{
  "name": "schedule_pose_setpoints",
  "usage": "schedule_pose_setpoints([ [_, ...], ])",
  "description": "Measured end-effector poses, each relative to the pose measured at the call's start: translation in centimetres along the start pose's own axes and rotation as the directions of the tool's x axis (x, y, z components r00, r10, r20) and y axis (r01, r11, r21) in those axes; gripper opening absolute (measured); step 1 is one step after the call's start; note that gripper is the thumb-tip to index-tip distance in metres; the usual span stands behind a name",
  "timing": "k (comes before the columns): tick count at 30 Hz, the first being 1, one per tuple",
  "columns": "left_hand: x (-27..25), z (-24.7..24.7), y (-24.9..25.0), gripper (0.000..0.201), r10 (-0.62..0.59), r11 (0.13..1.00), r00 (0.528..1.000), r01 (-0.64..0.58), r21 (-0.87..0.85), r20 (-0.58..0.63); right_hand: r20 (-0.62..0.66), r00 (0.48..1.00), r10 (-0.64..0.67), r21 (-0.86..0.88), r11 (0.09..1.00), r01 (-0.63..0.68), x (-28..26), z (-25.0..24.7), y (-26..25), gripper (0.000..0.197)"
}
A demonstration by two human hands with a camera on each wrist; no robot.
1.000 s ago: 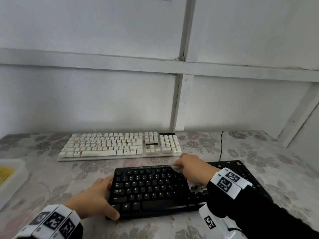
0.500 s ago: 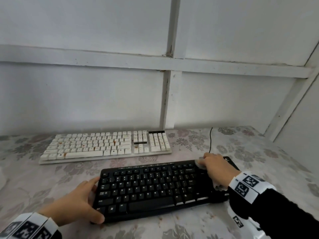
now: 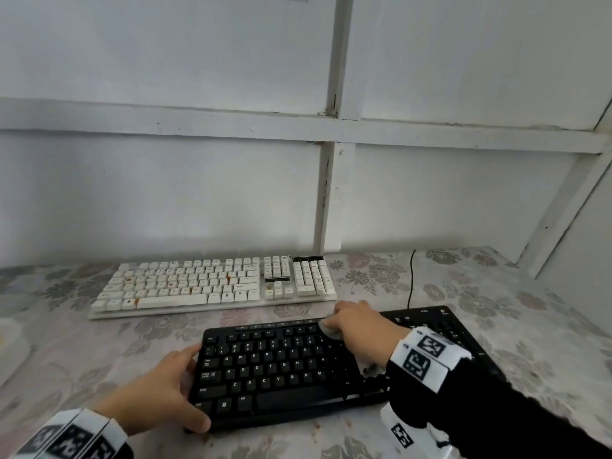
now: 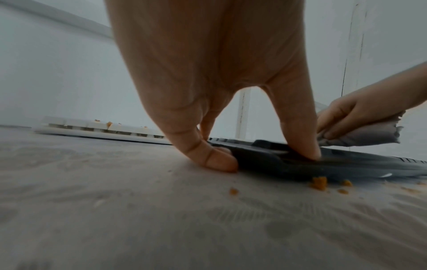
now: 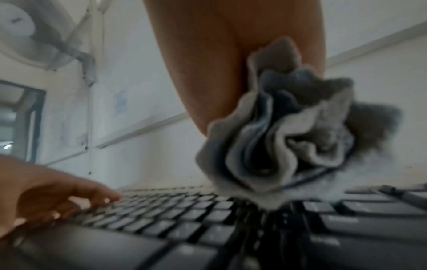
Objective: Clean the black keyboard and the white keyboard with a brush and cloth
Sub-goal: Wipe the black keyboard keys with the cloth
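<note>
Head view first: our left hand (image 3: 159,389) lies low at the near-left corner of the black keyboard (image 3: 281,369), forearm coming in from the lower left, thumb along the front edge and fingers up the left side. Our right hand (image 3: 361,329) reaches in from the lower right in a black sleeve (image 3: 496,412), knuckles up, set over the upper middle rows of keys.

Black keyboard: flat on the floral tablecloth (image 3: 496,293), slightly skewed, its right end partly under our right arm. Behind it, apart from it, sits the white keyboard (image 3: 215,283), parallel to the wall, with small orange specks on several keys. Orange crumbs (image 4: 320,182) also lie on the tablecloth just beside the black keyboard's front edge (clearest from the left wrist).

Hands: left wrist view shows our left thumb and fingers bent and spread around the keyboard's corner, thumb tip on the top surface, a finger pressed against its side edge. Our right hand is curled round a grey cloth (image 5: 277,137), bunched into folds; the wad spills below the palm and touches the keys (right wrist view is blurred). From the head, a pale bit of cloth shows at the fingertips.
</note>
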State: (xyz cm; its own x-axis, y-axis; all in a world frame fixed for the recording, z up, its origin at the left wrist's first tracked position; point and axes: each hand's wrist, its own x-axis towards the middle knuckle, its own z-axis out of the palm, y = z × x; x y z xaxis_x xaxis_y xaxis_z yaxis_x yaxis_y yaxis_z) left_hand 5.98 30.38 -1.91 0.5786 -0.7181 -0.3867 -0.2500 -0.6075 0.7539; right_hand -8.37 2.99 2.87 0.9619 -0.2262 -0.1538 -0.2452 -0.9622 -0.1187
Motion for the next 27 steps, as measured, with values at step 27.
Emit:
schedule_pose_setpoints([
  [27,-0.2,-0.1,0.5,0.111,0.001,1.0,1.0,-0.001,0.013,-0.004,-0.058,0.998,0.039,0.0,0.999,-0.039,-2.1,0.3,1.5,0.034],
])
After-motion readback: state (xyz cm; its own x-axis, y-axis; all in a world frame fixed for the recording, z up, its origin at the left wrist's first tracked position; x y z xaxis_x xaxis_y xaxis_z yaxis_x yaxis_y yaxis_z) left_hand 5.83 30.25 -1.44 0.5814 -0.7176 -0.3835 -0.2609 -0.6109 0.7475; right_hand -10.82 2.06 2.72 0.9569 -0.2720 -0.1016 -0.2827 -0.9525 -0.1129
